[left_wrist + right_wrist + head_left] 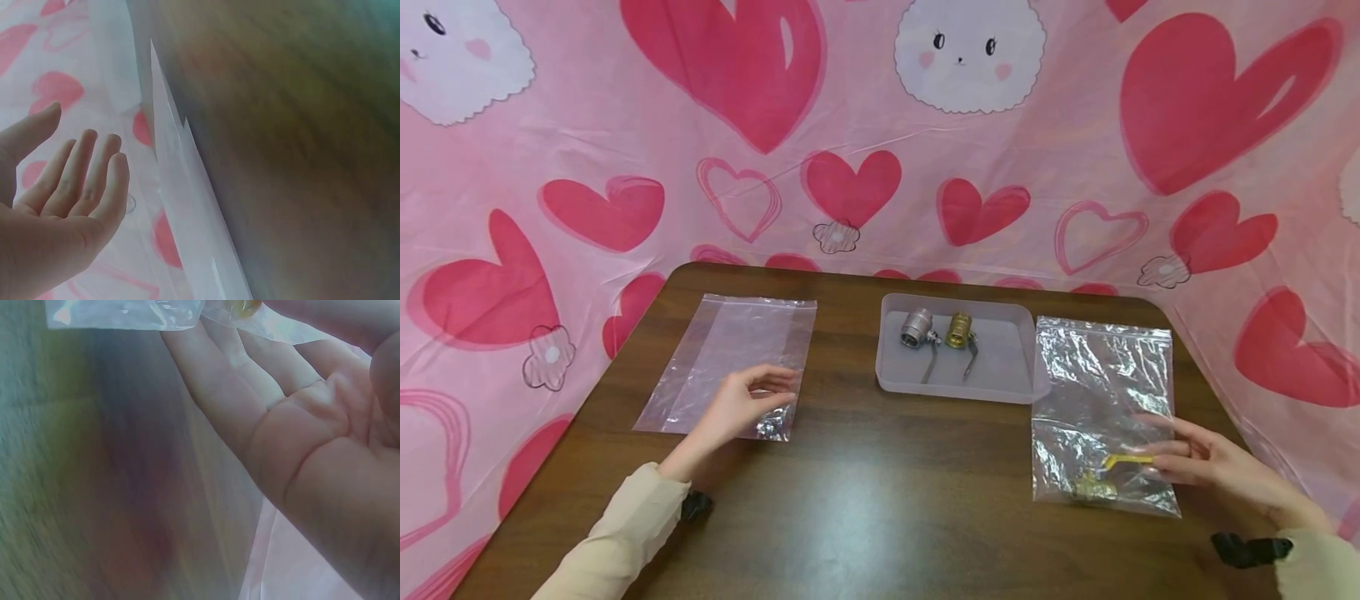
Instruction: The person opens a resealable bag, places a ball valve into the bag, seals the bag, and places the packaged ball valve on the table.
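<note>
Valve [1096, 487], brassy inside clear bag [1097, 367], yellow handle [1127, 459] pinched by right fingers [1192, 432]; left fingers [775, 372] parted

Yellow handle [1126, 459], gold valve [958, 328], silver valve [917, 327], brown table [925, 487], red-hearted pink backdrop [865, 104].

A yellow-handled brass valve [1096, 487] lies inside a clear bag [1093, 367].

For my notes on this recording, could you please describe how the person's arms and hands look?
The left hand and right hand wear no gloves. Each sleeve is plain cream, with a small black piece near its end.
</note>
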The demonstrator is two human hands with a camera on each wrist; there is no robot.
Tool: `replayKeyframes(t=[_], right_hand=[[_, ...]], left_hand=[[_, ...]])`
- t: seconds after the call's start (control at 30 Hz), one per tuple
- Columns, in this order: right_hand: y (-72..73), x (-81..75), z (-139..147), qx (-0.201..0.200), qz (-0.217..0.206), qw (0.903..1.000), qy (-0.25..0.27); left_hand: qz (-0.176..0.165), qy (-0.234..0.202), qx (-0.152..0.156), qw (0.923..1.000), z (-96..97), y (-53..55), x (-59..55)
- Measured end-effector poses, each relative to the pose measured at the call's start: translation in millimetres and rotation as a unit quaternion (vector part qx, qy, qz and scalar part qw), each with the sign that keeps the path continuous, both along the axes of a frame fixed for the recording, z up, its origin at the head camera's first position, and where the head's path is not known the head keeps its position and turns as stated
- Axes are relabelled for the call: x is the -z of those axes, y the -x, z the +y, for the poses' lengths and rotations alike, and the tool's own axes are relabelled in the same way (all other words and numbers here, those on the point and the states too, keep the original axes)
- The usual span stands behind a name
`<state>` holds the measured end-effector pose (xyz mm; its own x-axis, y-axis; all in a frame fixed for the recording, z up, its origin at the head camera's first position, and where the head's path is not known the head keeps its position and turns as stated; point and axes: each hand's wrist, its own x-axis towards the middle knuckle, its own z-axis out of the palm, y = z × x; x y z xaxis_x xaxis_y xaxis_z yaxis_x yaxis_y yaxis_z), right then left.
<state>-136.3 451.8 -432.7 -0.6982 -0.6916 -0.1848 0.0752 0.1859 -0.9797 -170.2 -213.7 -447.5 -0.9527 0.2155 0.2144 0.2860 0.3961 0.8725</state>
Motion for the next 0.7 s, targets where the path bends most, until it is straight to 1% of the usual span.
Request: replayKeyframes(t=[0.07,0.2,0.27,0.4,0.47,0.53,0.6,0.63,0.7], right_hand=[[1.1,-0.1,3.5,0.005,-0.01,0.9999,-0.001],[2.0,0.8,10.0,0.005,-0.039,0.999,0.021],[1.8,1.9,13.8,0.003,-0.043,0.9983,0.038],[1.7,5.4,21.6,0.01,-0.051,0.9972,0.053],[1.9,8.2,25.1,0.021,-0.055,0.9967,0.056],[2.3,10.1,28.3,0.043,-0.044,0.9975,0.035],[2.7,10.8,30.1,0.079,-0.031,0.9964,-0.011],[3.2,10.5,31.1,0.093,-0.025,0.9946,-0.039],[4.7,9.8,31.9,0.119,-0.022,0.9876,-0.1]], left_hand=[[-0.001,0.007,-0.009,0.9999,-4.0,0.9,-0.1],[-0.004,0.022,-0.027,0.9994,-11.8,3.0,-0.9],[-0.006,0.028,-0.034,0.999,-15.6,3.9,-1.8],[-0.001,0.035,-0.042,0.9985,-22.9,5.4,-4.2],[-0.001,0.043,-0.049,0.9979,-26.8,6.8,-4.8],[0.001,0.053,-0.058,0.9969,-30.7,8.3,-4.6],[0.005,0.066,-0.07,0.9953,-34.7,9.3,-4.4],[0.006,0.073,-0.076,0.9944,-36.8,9.8,-4.4],[0.013,0.084,-0.088,0.9925,-40.9,10.1,-4.9]])
